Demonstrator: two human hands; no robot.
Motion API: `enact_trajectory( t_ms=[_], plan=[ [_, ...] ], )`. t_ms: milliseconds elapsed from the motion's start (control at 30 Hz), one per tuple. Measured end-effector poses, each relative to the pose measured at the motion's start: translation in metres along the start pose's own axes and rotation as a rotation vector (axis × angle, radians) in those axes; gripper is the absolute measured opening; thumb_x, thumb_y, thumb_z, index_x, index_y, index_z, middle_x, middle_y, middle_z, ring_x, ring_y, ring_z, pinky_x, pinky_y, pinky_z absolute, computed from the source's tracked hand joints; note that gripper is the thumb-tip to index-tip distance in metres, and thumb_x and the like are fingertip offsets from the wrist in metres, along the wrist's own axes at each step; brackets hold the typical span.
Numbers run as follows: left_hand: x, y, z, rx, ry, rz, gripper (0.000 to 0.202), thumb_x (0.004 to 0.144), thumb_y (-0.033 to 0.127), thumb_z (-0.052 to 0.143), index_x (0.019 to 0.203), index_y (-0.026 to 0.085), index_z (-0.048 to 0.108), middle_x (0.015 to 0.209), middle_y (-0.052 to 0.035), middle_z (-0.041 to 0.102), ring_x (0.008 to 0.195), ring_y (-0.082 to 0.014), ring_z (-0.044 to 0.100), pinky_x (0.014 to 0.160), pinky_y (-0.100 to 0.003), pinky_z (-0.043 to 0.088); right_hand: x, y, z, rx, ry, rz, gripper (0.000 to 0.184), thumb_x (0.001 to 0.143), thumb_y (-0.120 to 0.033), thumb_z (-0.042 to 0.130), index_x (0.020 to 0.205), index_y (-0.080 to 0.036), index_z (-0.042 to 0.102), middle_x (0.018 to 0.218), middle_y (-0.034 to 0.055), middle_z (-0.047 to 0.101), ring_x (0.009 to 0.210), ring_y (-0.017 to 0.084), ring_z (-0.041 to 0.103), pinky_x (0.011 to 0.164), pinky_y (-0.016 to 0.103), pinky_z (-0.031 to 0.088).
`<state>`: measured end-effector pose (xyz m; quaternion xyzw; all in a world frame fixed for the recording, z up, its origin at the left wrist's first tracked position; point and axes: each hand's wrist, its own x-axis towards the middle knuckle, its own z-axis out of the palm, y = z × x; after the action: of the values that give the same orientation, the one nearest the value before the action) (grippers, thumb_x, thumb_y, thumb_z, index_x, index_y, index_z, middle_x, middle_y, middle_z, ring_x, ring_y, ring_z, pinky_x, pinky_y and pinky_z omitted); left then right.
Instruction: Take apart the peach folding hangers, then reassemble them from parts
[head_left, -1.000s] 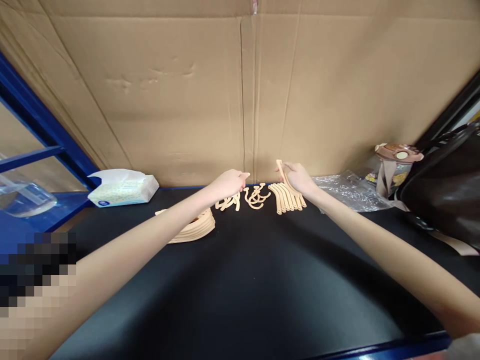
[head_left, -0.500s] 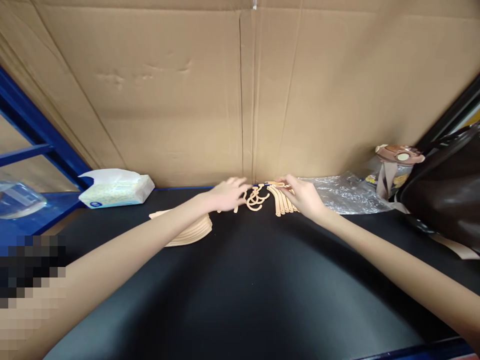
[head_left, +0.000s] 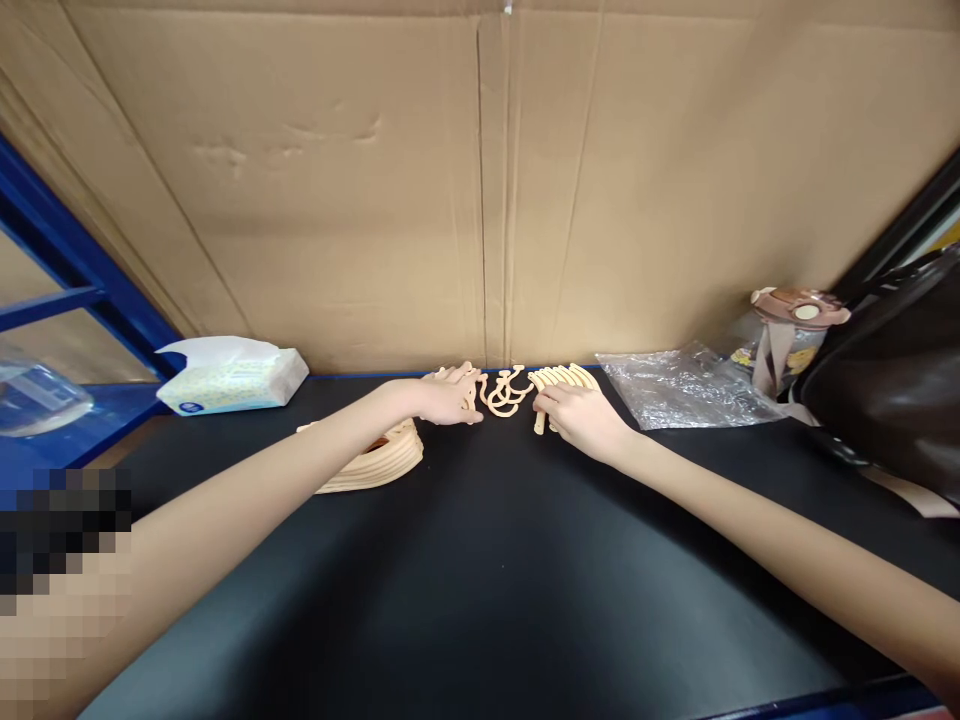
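My left hand [head_left: 444, 400] lies with its fingers spread flat over a few small beige plastic pieces [head_left: 471, 385] near the back of the black table. My right hand [head_left: 581, 418] rests on a row of several curved beige sticks [head_left: 561, 377]; its fingers curl round one stick [head_left: 538, 424] that pokes out at the left of the row. Between the two hands lies a small heap of beige hooks [head_left: 505, 392], touched by neither. A stack of curved beige hanger arms [head_left: 379, 462] sits under my left forearm.
A cardboard wall [head_left: 480, 200] closes the back. A tissue pack [head_left: 229, 375] lies at back left by a blue frame [head_left: 82, 270]. At back right are crumpled clear plastic [head_left: 675, 390], a lidded cup [head_left: 796, 330] and a dark bag [head_left: 885, 400]. The black table surface [head_left: 487, 580] stretches toward me.
My right hand, which held one stick raised, has lowered it onto the row and slid left. My left hand went from a pinch in the air to lying flat on the small pieces.
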<state>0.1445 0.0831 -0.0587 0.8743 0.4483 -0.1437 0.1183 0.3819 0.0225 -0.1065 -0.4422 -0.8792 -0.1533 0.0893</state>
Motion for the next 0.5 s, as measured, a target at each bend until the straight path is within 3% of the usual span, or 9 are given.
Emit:
enact_trajectory(
  t_ms=[200, 367, 500],
  plan=[
    [-0.006, -0.027, -0.001, -0.002, -0.092, -0.045, 0.083, 0.084, 0.051, 0.044, 0.149, 0.020, 0.005, 0.155, -0.0064, -0.003, 0.143, -0.0288, 0.001, 0.113, -0.047, 0.011, 0.004, 0.000, -0.004, -0.021, -0.033, 0.004, 0.023, 0.082, -0.004, 0.050, 0.094, -0.014, 0.066, 0.093, 0.0087, 0.066, 0.092, 0.022, 0.058, 0.081, 0.031, 0.038],
    [-0.012, -0.024, -0.008, -0.014, -0.064, -0.006, 0.080, 0.085, 0.056, 0.039, 0.149, 0.021, 0.006, 0.155, -0.0071, 0.000, 0.143, -0.0269, 0.002, 0.113, -0.044, 0.012, 0.004, -0.002, -0.007, -0.050, -0.041, -0.011, 0.022, 0.081, -0.003, 0.049, 0.089, -0.011, 0.068, 0.089, 0.0109, 0.067, 0.090, 0.024, 0.058, 0.086, 0.035, 0.037],
    [-0.035, -0.026, -0.027, -0.027, 0.014, -0.020, 0.080, 0.086, 0.064, 0.027, 0.149, 0.019, 0.009, 0.156, -0.0090, 0.001, 0.143, -0.0281, 0.001, 0.113, -0.044, 0.011, 0.002, -0.013, -0.013, -0.065, -0.002, -0.017, 0.023, 0.084, -0.005, 0.046, 0.091, -0.010, 0.068, 0.094, 0.0135, 0.066, 0.095, 0.025, 0.057, 0.092, 0.039, 0.034]
  ],
)
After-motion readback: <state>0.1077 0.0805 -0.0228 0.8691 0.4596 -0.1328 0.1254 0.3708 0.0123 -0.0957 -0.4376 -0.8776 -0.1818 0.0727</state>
